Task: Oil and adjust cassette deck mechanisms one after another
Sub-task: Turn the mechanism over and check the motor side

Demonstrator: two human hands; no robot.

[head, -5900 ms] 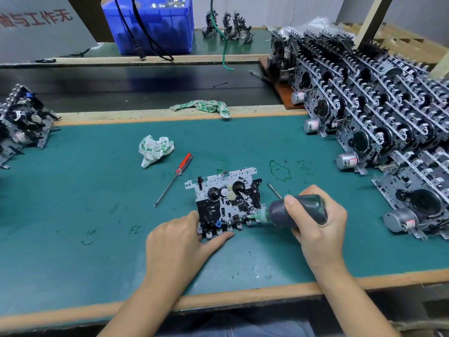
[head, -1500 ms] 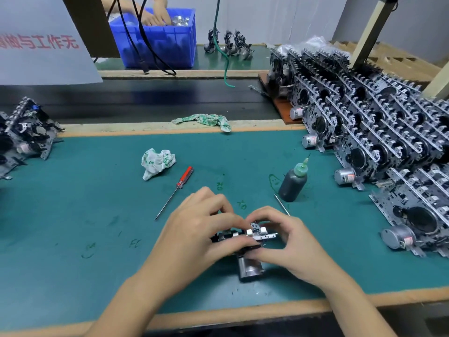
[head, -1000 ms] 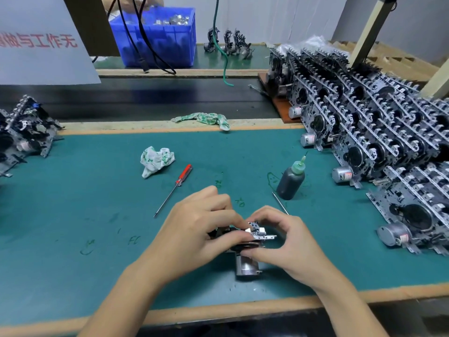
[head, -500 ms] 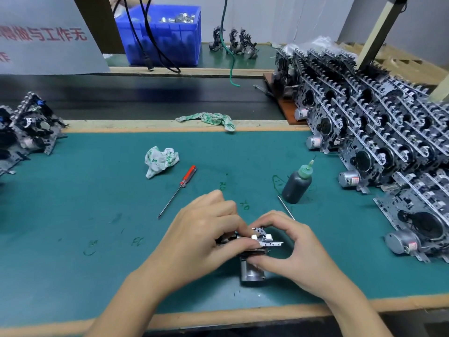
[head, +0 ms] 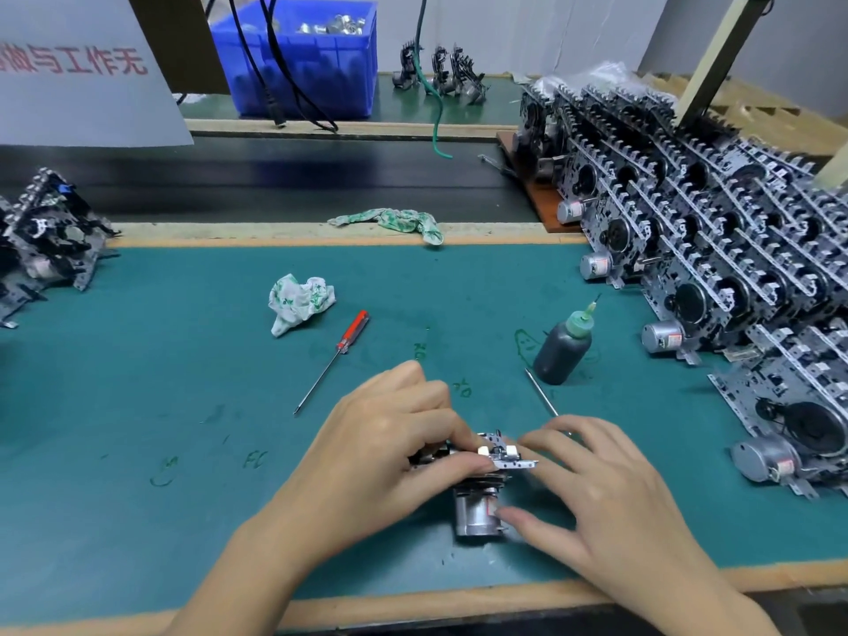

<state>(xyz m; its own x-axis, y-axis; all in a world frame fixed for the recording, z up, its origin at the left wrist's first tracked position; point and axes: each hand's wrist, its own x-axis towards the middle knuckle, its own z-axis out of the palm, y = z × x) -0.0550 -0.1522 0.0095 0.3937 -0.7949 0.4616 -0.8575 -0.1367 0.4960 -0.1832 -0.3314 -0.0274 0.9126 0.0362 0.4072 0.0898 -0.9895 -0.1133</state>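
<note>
Centrally, the left hand [head: 390, 445] and right hand [head: 610, 493] both pinch the upended silver-and-black metal cassette deck mechanism [head: 486, 475], its motor nearest the person; dark green-capped oil bottle [head: 562, 351] stands beyond-right.

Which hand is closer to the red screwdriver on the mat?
Left. The left hand lies just below and right of the red screwdriver; the right hand is farther right, beyond the mechanism.
</note>
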